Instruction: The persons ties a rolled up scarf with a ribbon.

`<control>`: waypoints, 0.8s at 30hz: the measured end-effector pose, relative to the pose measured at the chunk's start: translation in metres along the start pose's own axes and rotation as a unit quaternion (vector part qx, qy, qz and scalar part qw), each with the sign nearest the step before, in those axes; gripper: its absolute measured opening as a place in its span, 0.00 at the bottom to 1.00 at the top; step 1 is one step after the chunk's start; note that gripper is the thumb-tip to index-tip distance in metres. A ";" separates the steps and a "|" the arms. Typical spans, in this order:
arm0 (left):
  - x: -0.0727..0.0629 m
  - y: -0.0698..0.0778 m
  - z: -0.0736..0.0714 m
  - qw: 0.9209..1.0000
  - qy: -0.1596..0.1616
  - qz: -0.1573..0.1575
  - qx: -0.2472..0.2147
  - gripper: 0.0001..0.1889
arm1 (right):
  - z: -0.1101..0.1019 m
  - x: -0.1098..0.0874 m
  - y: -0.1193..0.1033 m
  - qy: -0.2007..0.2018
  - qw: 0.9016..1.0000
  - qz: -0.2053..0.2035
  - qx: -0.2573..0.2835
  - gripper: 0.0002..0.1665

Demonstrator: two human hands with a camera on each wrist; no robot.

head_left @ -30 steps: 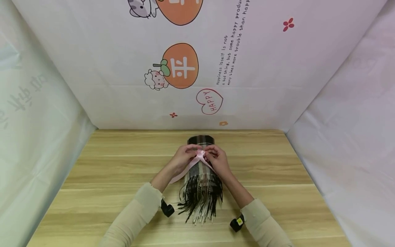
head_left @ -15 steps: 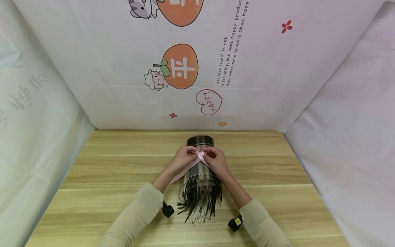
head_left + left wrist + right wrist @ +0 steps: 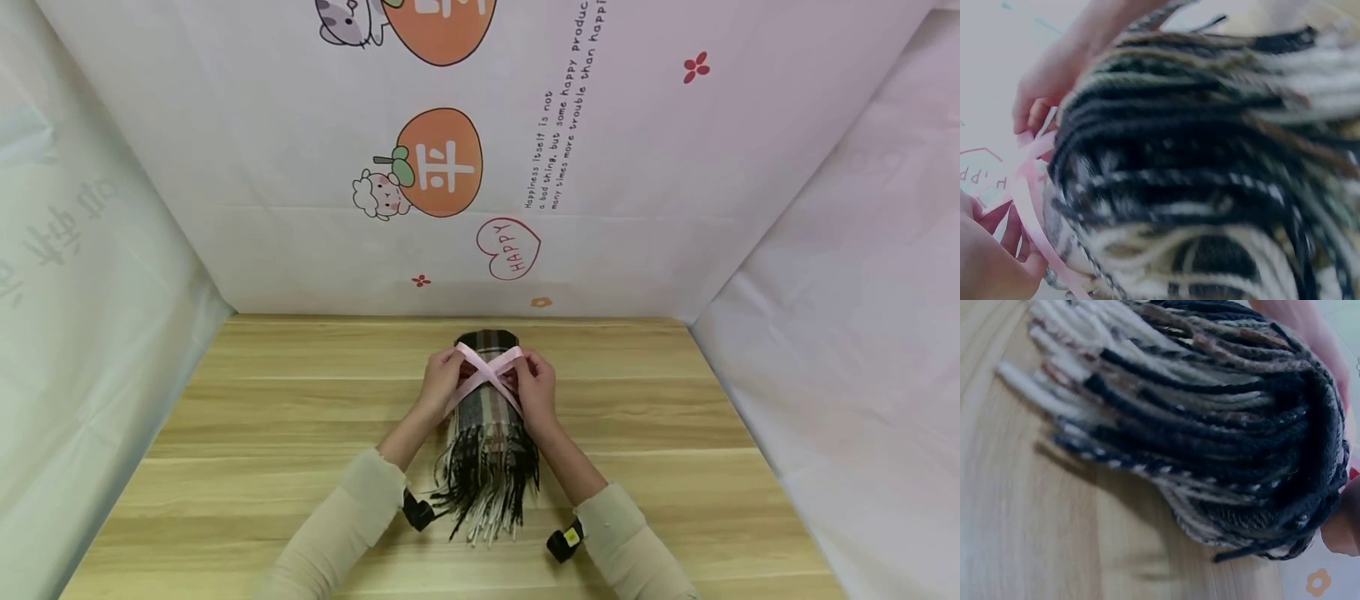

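Observation:
A rolled plaid scarf [image 3: 487, 408] in black, grey and cream lies on the table, its long fringe [image 3: 487, 492] toward me. Over its far part a pink satin ribbon [image 3: 491, 371] crosses itself in an X. My left hand [image 3: 439, 382] pinches the upper left arm of the X between thumb and fingers. On the other side my right hand [image 3: 538, 387] pinches the upper right arm. In the left wrist view the ribbon [image 3: 1034, 215] runs between both hands, partly behind the fringe [image 3: 1166, 150]. Fringe [image 3: 1210, 425] fills most of the right wrist view and hides the ribbon there.
The wooden table [image 3: 300, 400] extends around the scarf on all sides. A printed white sheet [image 3: 315, 250] rises at its back edge, with plain white sheets [image 3: 825, 333] at the sides. Black wrist cameras [image 3: 564, 543] hang under both sleeves.
My hands were close together over the ribbon's middle. They have since moved apart, left and right, and the pink ribbon now spreads in an X between them. The scarf stays in place.

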State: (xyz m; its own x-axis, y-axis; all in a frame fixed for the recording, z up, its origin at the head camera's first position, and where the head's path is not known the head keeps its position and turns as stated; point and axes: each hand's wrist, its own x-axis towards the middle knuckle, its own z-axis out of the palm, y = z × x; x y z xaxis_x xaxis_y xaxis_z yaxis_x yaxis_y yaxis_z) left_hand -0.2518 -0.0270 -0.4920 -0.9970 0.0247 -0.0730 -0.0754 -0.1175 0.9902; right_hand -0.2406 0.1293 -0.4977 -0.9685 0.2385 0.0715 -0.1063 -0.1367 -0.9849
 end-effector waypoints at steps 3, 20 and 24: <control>-0.001 0.005 0.001 0.998 0.015 -0.026 -0.059 0.19 | 0.000 0.001 -0.002 0.022 0.998 0.018 0.049 0.12; -0.007 0.016 -0.035 0.950 0.132 -0.074 -0.274 0.19 | -0.035 0.013 -0.015 0.139 0.964 0.112 0.197 0.23; -0.011 0.010 -0.042 0.943 0.137 -0.095 -0.288 0.23 | -0.048 0.012 -0.016 0.146 0.954 0.133 0.224 0.24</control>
State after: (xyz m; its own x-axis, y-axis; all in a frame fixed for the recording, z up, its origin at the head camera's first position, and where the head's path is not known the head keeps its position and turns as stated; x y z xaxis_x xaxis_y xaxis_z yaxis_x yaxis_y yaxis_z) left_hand -0.2428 -0.0698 -0.4862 -0.9251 -0.1485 -0.3495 -0.1711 -0.6586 0.7328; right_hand -0.2401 0.1802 -0.4882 -0.8774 0.3877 -0.2825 -0.0155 -0.6115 -0.7911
